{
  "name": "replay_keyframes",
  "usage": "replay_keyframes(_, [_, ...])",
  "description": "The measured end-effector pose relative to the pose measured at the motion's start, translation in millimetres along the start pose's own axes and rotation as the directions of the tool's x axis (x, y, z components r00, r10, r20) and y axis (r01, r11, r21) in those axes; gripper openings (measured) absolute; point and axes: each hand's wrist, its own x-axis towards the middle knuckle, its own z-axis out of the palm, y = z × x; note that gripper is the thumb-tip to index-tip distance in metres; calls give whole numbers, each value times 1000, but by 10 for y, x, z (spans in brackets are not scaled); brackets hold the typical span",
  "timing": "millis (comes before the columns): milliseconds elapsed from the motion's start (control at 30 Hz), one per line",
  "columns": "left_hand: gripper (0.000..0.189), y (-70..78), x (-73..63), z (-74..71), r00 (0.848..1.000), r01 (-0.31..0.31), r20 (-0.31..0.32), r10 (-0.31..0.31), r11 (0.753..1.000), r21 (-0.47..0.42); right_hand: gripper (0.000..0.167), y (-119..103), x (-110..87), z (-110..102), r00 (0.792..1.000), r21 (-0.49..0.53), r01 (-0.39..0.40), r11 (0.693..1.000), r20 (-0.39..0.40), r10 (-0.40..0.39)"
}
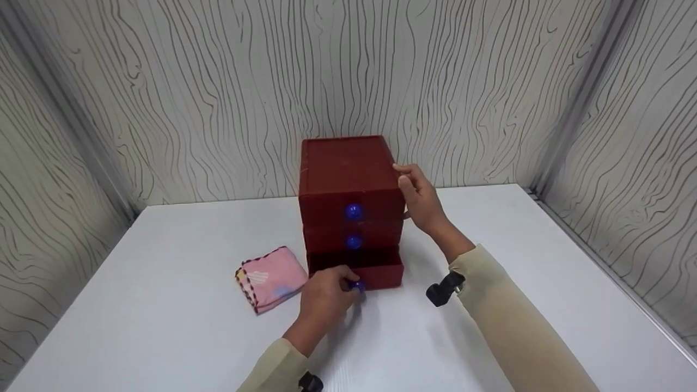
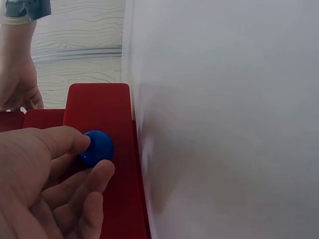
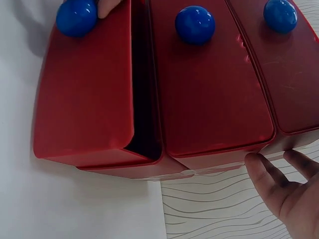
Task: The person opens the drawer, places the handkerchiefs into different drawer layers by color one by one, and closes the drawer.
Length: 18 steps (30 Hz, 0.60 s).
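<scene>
A dark red chest of drawers (image 1: 348, 163) stands on the white table, with round blue knobs on its fronts. Its bottom drawer (image 1: 385, 276) is pulled partway out, and the visible part of its inside looks dark. My left hand (image 1: 326, 294) pinches the blue knob (image 2: 99, 148) of that drawer between thumb and fingers. At the chest's right side, my right hand (image 1: 423, 204) rests with fingers extended against the side wall. The right wrist view shows the fingertips (image 3: 255, 162) right at that wall, while the two upper drawers are closed.
Left of the chest lies a folded pink towel (image 1: 275, 277) with a dark stitched edge. Wood-patterned panels (image 1: 218, 98) enclose the white table (image 1: 179, 305) at the back and both sides. Black wrist mounts (image 1: 445, 288) sit at both sleeve cuffs.
</scene>
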Motion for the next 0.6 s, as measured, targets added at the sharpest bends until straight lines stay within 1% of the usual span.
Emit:
replay_keyframes(200, [19,21,-93,-10,998,-65,0,65,995,80,41,0,1,0,1000,-1,-11,1000,-2,11])
replay_keyframes(300, [19,31,-138,-13,997,-76,2,76,992,104,42,1,3,-1,1000,1,-21,1000,0,21])
replay_keyframes(433, [17,28,-176,-7,996,-90,1,90,989,115,42,-6,-1,-1,1000,-1,-24,1000,-3,24])
replay_keyframes(600, [15,16,-215,-16,993,-114,21,112,988,104,42,-13,-12,7,1000,-23,-14,1000,-1,14])
